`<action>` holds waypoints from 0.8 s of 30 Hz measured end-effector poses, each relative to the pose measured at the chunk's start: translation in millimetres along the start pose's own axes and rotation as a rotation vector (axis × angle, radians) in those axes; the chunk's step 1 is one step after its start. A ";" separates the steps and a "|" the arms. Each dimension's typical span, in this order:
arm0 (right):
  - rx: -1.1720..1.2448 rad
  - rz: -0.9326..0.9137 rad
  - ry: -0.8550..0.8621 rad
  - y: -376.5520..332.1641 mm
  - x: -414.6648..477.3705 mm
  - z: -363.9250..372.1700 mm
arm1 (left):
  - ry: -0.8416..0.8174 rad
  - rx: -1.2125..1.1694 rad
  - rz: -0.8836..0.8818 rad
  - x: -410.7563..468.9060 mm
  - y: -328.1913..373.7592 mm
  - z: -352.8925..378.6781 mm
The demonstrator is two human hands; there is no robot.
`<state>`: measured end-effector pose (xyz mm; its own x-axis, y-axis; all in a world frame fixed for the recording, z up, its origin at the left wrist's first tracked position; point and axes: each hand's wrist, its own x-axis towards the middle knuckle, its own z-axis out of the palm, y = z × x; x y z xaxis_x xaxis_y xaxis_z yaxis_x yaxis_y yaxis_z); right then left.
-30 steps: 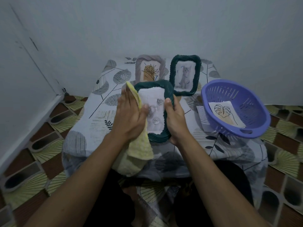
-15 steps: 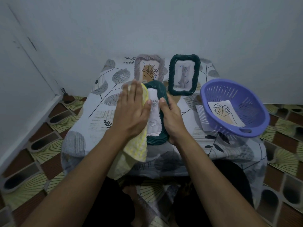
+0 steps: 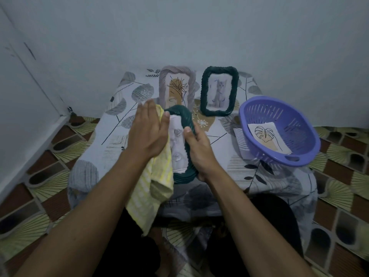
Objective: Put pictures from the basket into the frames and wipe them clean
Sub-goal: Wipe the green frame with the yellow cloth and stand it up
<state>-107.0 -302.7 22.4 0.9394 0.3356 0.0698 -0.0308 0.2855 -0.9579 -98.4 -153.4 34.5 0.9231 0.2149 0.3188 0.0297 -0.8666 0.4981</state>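
The left hand [image 3: 148, 129] lies flat with straight fingers, pressing a yellow cloth [image 3: 159, 176] against the left side of the held frame [image 3: 180, 112]. The cloth's loose end hangs down past the near edge of the worktop [image 3: 115, 140]. The right hand [image 3: 199, 152] grips the right rim of this dark green frame, thumb on the front and fingers curled behind, holding it upright and turned partly edge-on above the near middle of the worktop. A pale picture [image 3: 177, 148] shows inside it, between the two hands. Farther back, near the wall, stand a grey frame [image 3: 164, 84] with a plant drawing and, to its right, a cat frame [image 3: 203, 90] with a dark green rim. On the right sits the purple basket [image 3: 259, 108], tilted, with a leaf picture [image 3: 267, 136] lying inside. A sheet of paper [image 3: 238, 136] pokes out from under its left side. The worktop carries a leaf-print cover.
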 end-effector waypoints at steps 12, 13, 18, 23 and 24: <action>-0.065 0.376 -0.172 -26.9 11.5 -52.3 | -0.025 -0.315 -0.027 -25.6 -21.6 10.1; -0.034 0.397 -0.135 -26.2 11.9 -53.3 | 0.021 -0.319 -0.064 -25.2 -20.5 10.4; 0.289 0.308 0.009 -17.9 8.2 -50.4 | 0.176 -0.406 -0.402 -12.6 -26.2 15.3; 0.347 0.225 0.175 -1.5 3.9 -34.4 | 0.266 -0.468 -0.551 -12.9 -16.0 16.0; 0.286 0.199 0.220 0.5 4.5 -31.2 | 0.228 -0.455 -0.511 -16.3 -10.7 17.1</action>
<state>-92.1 -329.1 13.5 0.9551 0.2185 -0.2002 -0.2841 0.4827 -0.8284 -107.2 -155.3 10.2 0.7322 0.6748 0.0920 0.2279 -0.3700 0.9006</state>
